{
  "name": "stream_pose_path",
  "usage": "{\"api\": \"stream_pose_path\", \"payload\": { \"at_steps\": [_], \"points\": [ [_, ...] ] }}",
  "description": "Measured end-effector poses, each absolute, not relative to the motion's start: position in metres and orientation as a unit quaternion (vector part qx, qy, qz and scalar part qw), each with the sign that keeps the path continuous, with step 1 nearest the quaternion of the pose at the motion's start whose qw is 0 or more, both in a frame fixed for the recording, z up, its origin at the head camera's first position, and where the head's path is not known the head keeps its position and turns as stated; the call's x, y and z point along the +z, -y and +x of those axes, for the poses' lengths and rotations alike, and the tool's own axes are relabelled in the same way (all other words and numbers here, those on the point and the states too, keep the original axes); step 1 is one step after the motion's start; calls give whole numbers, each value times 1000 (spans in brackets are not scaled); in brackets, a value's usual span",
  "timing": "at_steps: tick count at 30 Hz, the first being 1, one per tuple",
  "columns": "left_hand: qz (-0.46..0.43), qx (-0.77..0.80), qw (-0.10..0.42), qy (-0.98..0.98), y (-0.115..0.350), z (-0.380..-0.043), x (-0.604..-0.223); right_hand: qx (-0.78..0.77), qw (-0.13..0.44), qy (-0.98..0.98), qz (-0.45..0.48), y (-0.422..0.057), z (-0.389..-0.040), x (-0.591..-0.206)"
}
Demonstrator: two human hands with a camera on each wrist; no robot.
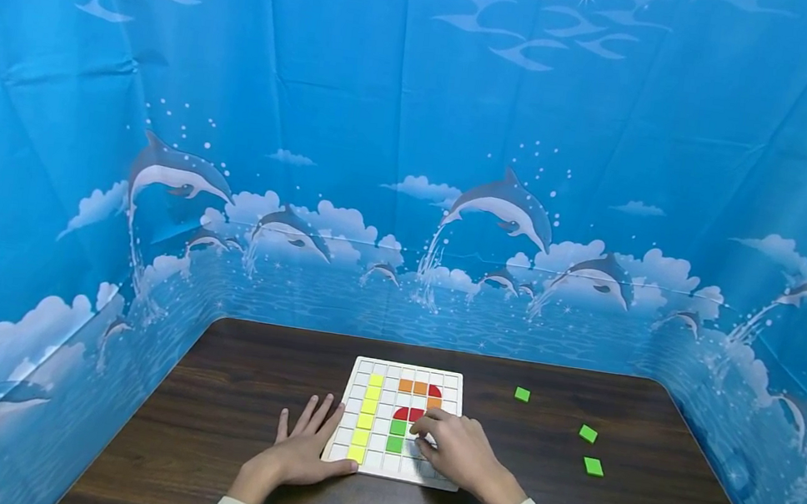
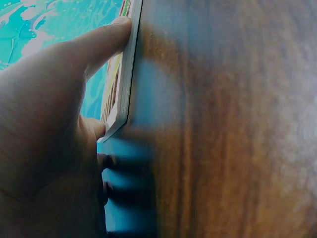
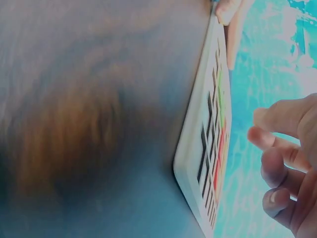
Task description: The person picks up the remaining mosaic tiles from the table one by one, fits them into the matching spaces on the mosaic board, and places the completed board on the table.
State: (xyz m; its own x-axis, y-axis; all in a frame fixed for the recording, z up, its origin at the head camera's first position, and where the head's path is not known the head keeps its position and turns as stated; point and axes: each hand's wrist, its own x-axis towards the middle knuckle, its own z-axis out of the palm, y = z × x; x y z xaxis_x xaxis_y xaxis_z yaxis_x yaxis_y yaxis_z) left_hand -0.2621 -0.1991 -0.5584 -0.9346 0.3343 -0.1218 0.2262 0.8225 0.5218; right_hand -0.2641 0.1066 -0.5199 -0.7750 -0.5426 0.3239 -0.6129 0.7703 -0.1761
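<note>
A white gridded board (image 1: 377,471) lies on the table in the head view. My left hand (image 1: 304,446) rests spread at its left side, thumb on the front left corner. In the left wrist view that thumb (image 2: 106,42) presses the board's edge. My right hand (image 1: 458,452) hovers over the board's right half with loosely bent fingers. No tile shows between its fingertips (image 3: 267,118) in the right wrist view. Near these fingers are two stacked green tiles (image 1: 396,436) below red tiles (image 1: 408,414). A yellow tile column (image 1: 365,421) runs along the left.
Orange tiles (image 1: 413,387) and a rounded red tile (image 1: 435,391) sit toward the board's back. Three loose green tiles (image 1: 593,467) lie on the dark wooden table (image 1: 219,397) to the right. A blue dolphin-print curtain (image 1: 355,154) surrounds the table's back and sides.
</note>
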Motion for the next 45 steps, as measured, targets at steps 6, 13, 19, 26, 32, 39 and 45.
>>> {"api": "stream_pose_path", "payload": {
  "at_steps": [6, 13, 19, 26, 32, 39, 45],
  "points": [
    [140, 249, 112, -952, 198, -261, -553, 143, 130, 939, 284, -121, -268, -514],
    [122, 221, 125, -959, 194, -258, -544, 152, 154, 940, 262, -139, -272, -514],
    [122, 216, 125, -961, 193, -256, -543, 148, 163, 947, 236, -156, -278, -519],
    [127, 231, 123, -957, 196, -263, -555, 151, 150, 959, 186, -180, -288, -523],
    [131, 240, 112, -955, 196, -262, -553, 162, 144, 965, 149, -204, -300, -524],
    [116, 213, 125, -962, 193, -259, -544, 153, 123, 973, 121, -230, -311, -526],
    [128, 228, 125, -957, 195, -260, -548, 145, 116, 976, 116, -248, -321, -530]
  ]
}}
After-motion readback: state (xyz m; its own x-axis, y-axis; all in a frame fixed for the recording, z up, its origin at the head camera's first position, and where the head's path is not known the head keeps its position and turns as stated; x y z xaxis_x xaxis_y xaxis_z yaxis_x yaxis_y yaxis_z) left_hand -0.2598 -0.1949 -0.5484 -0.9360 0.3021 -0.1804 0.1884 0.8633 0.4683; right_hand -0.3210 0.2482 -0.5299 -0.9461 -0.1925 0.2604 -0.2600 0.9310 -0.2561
